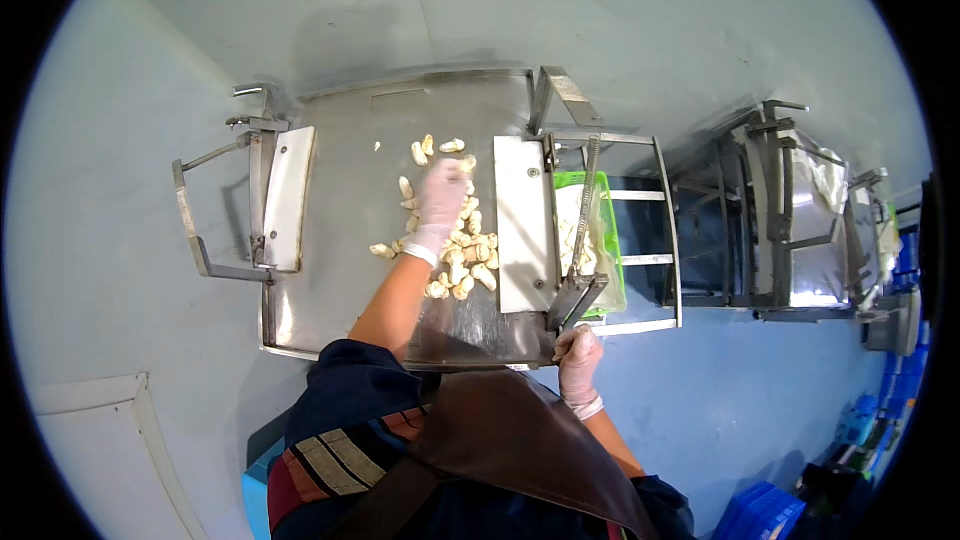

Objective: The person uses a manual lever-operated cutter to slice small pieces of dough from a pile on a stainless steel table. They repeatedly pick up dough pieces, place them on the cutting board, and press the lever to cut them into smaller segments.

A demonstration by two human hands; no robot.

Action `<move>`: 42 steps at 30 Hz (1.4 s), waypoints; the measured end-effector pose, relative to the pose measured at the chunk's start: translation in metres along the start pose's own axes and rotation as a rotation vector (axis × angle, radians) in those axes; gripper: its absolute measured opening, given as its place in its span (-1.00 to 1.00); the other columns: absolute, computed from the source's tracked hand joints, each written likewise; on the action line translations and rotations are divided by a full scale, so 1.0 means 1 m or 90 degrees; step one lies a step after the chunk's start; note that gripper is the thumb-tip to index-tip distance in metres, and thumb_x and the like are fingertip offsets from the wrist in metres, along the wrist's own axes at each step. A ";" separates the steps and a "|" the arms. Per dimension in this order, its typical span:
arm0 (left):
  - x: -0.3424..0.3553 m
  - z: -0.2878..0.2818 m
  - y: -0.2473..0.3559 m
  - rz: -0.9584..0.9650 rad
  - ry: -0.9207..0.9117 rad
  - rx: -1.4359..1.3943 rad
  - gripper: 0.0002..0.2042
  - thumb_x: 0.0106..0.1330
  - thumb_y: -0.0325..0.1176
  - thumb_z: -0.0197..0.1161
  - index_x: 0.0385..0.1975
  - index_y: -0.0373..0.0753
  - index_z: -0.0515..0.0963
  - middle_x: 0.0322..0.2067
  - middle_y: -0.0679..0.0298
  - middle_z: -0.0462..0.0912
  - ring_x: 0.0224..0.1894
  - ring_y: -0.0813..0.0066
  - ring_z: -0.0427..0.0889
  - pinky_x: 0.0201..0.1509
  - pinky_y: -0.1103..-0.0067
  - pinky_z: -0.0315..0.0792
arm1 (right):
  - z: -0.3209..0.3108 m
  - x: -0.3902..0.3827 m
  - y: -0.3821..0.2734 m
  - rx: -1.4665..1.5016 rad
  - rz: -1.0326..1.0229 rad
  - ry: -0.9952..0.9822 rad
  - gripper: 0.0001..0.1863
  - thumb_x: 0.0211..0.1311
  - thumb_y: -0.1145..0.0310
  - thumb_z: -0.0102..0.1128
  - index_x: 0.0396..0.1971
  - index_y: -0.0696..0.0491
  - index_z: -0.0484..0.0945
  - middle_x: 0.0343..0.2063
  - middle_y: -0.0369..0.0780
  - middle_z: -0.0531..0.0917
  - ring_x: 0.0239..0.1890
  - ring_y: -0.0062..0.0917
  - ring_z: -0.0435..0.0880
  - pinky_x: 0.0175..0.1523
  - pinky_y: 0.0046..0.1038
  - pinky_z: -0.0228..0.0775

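My left hand (444,202), in a thin pale glove, reaches over the steel table among short, cream-coloured pieces that look like small mushrooms (466,252). Its fingers are smeared by motion, and a piece (468,162) shows right at the fingertips. Below the wrist the pieces lie heaped, close to a white board (523,230) bolted along the table's right side. My right hand (579,360), gloved too, is closed around the near end of a metal cutter lever (577,298) beside that board. The lever's long toothed or coiled bar (584,205) runs away from me.
A green crate (609,270) with a pale liner and whitish pieces sits on a metal side rack (662,230), right of the board. Another white board with a bent metal arm (195,230) is at the table's left. A second steel stand (820,260) stands farther right.
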State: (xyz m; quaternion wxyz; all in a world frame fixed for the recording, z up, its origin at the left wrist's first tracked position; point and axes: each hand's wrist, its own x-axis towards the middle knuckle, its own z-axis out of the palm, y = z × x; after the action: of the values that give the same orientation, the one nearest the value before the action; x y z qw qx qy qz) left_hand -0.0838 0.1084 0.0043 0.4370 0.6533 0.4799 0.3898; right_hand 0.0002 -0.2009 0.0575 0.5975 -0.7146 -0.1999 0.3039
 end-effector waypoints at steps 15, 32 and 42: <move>-0.074 0.109 0.035 -0.233 -0.121 -0.014 -0.90 0.06 -0.43 0.18 -0.52 -0.33 0.52 -0.62 0.21 0.57 -0.58 0.52 0.50 -0.46 0.61 0.36 | 0.000 0.001 -0.004 -0.004 -0.003 0.002 -0.41 0.19 -0.10 -0.23 -0.76 0.12 0.35 -0.83 -0.30 0.34 -0.81 -0.68 0.28 -0.70 -0.64 0.11; -0.067 0.102 0.048 -0.156 -0.138 0.116 -0.88 -0.02 -0.40 0.12 -0.66 -0.28 0.55 -0.67 0.06 0.53 -0.59 0.26 0.55 -0.43 0.48 0.40 | 0.003 0.004 -0.064 0.001 0.050 0.009 -0.48 0.22 -0.01 -0.20 -0.71 0.12 0.36 -0.82 -0.32 0.37 -0.81 -0.71 0.32 -0.67 -0.65 0.14; -0.060 0.110 0.015 -0.217 -0.217 0.034 -0.89 -0.01 -0.40 0.12 -0.63 -0.28 0.54 -0.68 0.11 0.54 -0.60 0.30 0.56 -0.42 0.53 0.42 | 0.005 0.009 -0.075 0.010 0.087 0.015 -0.50 0.21 0.01 -0.17 -0.70 0.13 0.37 -0.85 -0.32 0.34 -0.80 -0.70 0.31 -0.67 -0.65 0.14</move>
State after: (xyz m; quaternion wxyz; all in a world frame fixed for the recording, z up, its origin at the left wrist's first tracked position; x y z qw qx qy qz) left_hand 0.0087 0.0259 -0.0213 0.5538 0.6304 0.5127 0.1821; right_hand 0.0096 -0.1758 0.1287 0.5831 -0.7256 -0.1409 0.3370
